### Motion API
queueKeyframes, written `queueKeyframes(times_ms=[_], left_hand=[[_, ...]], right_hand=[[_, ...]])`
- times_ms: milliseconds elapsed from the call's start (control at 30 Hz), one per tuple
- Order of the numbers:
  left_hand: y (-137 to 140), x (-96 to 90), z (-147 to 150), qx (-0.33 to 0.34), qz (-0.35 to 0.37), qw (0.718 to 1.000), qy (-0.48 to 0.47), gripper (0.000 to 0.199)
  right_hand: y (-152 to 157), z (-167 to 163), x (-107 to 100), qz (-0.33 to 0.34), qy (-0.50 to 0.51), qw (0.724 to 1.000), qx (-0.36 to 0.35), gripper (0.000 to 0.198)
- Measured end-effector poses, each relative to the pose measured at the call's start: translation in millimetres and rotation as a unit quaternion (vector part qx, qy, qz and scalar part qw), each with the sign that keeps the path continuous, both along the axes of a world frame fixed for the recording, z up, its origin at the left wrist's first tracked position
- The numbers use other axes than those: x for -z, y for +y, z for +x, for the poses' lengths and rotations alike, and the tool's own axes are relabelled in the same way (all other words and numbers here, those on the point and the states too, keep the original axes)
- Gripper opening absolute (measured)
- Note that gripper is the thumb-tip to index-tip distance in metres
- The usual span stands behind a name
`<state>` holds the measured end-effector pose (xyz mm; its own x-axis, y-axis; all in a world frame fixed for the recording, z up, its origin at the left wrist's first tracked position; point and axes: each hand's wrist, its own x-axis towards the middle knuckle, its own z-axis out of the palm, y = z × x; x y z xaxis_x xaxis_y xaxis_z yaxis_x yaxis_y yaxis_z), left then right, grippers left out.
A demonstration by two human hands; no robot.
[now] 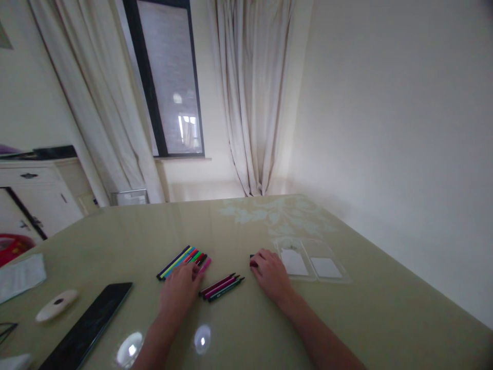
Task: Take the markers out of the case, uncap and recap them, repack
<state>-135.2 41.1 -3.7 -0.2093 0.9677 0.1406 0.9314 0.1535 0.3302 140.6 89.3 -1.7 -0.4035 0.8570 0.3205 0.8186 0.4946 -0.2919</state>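
Note:
Several coloured markers (179, 260) lie side by side in a slanted row at the middle left of the table. My left hand (182, 287) rests over the near end of this row, its fingers curled and closed at a pink marker (205, 265) on the right side. Three dark markers (221, 287), in maroon, purple and dark green, lie together between my two hands. My right hand (269, 273) is on the tabletop with its fingers bent together. A small dark end shows by its fingertips; the rest of that thing is hidden.
A clear plastic case (327, 267) with white cards lies just right of my right hand. At left are a black tablet-like slab (87, 326), a white oval device (56, 306) and a pale packet (22, 277). The table (246, 339) meets a wall on the right.

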Motion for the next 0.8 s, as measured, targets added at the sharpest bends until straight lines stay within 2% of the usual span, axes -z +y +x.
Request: queueKeyframes(times_ms=[100,167,267,333,467,600,667,767,800], left_hand=[[1,-0.4,4,0.034,0.033,0.999,-0.012,0.024],[1,-3.1,12,0.083,0.073,0.993,-0.043,0.023],[-2,-10.2,33,0.17,0.1,0.975,-0.1,0.021],[-7,-15.1,47,0.212,0.099,0.964,-0.129,0.022],[-15,-22.1,64,0.241,0.092,0.957,-0.13,0.025],[-15,-24.1,60,0.269,0.081,0.948,-0.149,0.026],[-11,-22.5,50,0.239,0.075,0.956,-0.154,0.026],[-4,-16.0,28,0.151,0.08,0.974,-0.147,0.027],[-2,-13.1,22,0.142,0.093,0.976,-0.138,0.026]], right_hand=[[-5,-4,-3,-0.002,0.009,1.0,-0.003,0.013],[-10,-8,-5,0.0,0.045,0.999,-0.015,0.019],[-19,-14,-9,-0.003,0.127,0.989,-0.073,0.036],[-24,-16,-10,-0.01,0.168,0.978,-0.121,0.033],[-26,-17,-15,-0.03,0.208,0.963,-0.165,0.032],[-19,-4,-24,-0.048,0.248,0.951,-0.176,0.03],[-10,10,-27,-0.02,0.288,0.947,-0.143,0.028],[7,35,-26,0.053,0.346,0.937,-0.013,0.027],[12,41,-24,0.068,0.344,0.936,0.021,0.028]])
